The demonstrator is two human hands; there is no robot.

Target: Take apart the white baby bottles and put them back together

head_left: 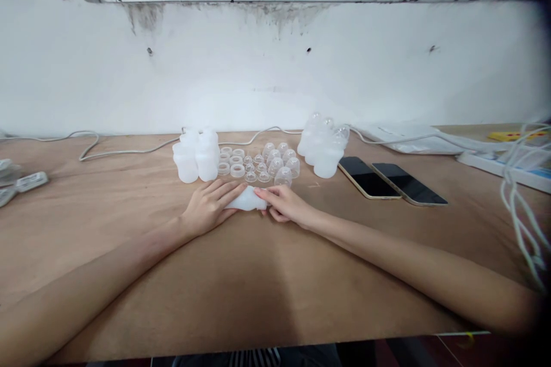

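A translucent white baby bottle body [246,199] lies on its side between my two hands, low over the table. My left hand [210,203] wraps over its left end, fingers closed around it. At the other end, my right hand [284,203] grips the bottle with thumb and fingers. Just beyond them sit rows of clear screw rings [237,170], small clear nipples [250,176] and clear dome caps [283,175]. Behind my left hand stands a group of open white bottle bodies [197,155]. To the right is a group of bottles with clear domed tops [323,146].
Two phones [370,178] lie on the right of the brown table [241,292]. A white cable [124,152] runs along the back. Looped cables [516,195], a plastic bag [400,137] and a white box edge [503,167] are far right. White plugs [31,181] lie far left.
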